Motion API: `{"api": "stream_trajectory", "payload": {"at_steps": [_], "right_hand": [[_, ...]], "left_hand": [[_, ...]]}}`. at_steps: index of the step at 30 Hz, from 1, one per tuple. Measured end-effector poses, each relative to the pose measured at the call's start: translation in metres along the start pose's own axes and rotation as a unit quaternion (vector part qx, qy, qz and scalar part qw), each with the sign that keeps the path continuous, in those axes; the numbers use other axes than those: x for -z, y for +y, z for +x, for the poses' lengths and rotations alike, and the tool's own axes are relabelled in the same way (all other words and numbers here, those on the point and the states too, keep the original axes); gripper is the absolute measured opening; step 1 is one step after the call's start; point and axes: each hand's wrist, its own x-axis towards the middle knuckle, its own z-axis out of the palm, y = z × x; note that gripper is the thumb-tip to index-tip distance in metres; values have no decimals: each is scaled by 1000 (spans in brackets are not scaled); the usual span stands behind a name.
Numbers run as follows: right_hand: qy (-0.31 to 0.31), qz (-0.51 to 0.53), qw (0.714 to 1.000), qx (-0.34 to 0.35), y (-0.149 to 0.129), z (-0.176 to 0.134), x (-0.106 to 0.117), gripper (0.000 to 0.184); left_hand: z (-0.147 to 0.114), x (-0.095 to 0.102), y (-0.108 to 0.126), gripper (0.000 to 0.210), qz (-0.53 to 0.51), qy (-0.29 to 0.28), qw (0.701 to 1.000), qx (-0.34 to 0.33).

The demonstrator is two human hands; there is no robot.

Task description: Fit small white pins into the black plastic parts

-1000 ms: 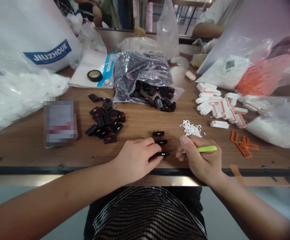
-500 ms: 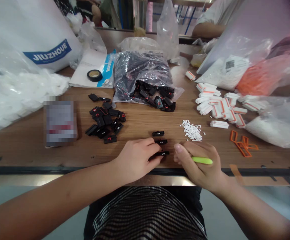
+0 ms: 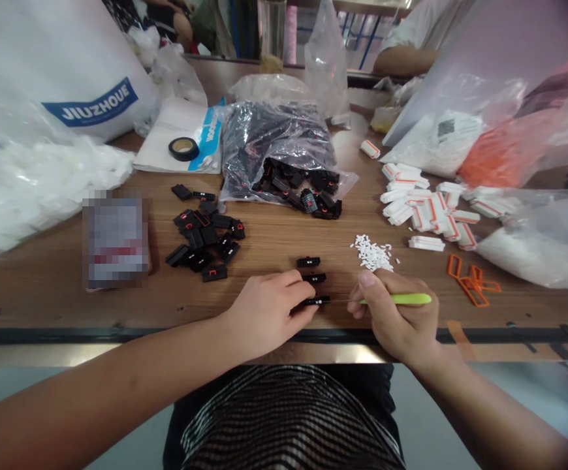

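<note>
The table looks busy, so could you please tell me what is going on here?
A person is working with both bare hands. The left hand holds a small black block near the table's front edge, and two more blocks lie just beyond it. The right hand grips a green-handled tool, its thin tip at or close to the held block's right end. Small white pegs lie scattered beyond the right hand.

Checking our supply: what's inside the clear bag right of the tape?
Black blocks, some partly red, show at the mouth of the bag. Elsewhere, only dark shapes show through; anything underneath is covered.
</note>
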Motion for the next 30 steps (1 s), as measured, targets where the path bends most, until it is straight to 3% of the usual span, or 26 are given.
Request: {"api": "stream_trajectory", "payload": {"at_steps": [30], "right_hand": [[-1, -7, 1000, 17, 1, -2, -1, 34]], "left_hand": [[1, 1, 0, 14, -14, -9, 1000, 11]]}}
